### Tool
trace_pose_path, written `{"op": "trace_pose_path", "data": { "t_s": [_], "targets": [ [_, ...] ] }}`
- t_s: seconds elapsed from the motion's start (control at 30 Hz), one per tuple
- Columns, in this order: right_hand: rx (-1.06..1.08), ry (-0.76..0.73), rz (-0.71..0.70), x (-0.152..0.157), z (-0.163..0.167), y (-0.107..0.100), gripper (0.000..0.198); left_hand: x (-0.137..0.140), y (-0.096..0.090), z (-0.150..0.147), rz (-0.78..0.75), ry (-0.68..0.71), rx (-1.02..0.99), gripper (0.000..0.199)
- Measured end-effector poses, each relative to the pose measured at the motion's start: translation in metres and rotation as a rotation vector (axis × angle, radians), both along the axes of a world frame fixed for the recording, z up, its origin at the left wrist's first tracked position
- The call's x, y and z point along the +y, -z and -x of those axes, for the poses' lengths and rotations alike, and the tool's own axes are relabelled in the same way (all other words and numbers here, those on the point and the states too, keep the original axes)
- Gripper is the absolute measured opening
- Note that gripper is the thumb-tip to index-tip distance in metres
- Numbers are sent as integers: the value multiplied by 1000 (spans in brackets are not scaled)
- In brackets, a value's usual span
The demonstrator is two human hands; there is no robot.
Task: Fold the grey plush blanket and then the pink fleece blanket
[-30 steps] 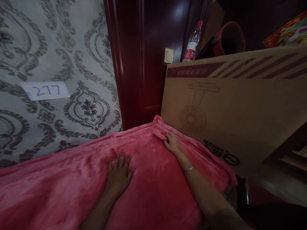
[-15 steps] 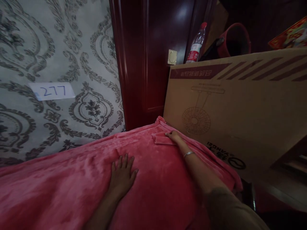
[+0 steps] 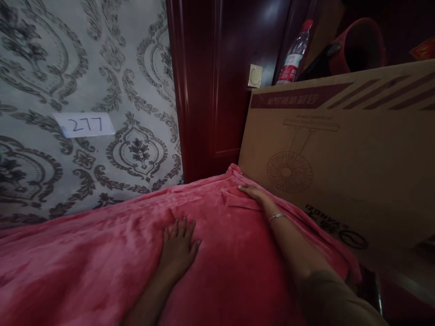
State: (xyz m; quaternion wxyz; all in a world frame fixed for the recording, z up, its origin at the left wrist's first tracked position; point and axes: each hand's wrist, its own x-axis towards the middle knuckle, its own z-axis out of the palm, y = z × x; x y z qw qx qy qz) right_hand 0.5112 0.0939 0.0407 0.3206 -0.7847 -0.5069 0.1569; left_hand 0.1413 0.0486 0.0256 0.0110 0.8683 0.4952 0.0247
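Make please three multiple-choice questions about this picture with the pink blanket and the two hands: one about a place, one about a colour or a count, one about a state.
1. Where does the right hand lie?
A. on the plastic bottle
B. at the far corner of the pink blanket, beside the cardboard box
C. on the paper label

2. What colour is the cap of the plastic bottle?
A. red
B. blue
C. white

3. In what state is the left hand?
A. closed in a fist
B. lifted off the blanket
C. flat on the blanket, fingers spread

Answers:
1 B: the fingers rest on a small fold of the blanket at the corner next to the box.
2 A: the cap on top of the bottle behind the box shows red.
3 C: the palm lies down on the fabric and holds nothing.
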Motion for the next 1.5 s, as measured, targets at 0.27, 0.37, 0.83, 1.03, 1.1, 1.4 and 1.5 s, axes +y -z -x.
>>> {"op": "trace_pose_path", "data": {
  "t_s": [0.27,0.37,0.83,1.03,1.1,1.4,1.5],
  "targets": [
    [62,7,-327,3,3,1,55,1,3,1,-10,10,-29,59],
    [11,143,-363,8,-3,13,62,2,5,2,-28,16,-53,58],
    [-102,226,38,44,-22,25,28,1,4,1,6,-6,-20,59],
    [-153,311,56,37,-19,32,31,1,3,0,36,-9,3,61],
    [-154,285,50,34,-19,27,29,2,4,1,33,-11,9,61],
    [-115,-82,-78,-16,-3,11,31,0,1,0,16,-5,-9,61],
    [-55,-187,-113,-20,1,17,23,0,-1,0,20,-4,-8,61]
  ]
}}
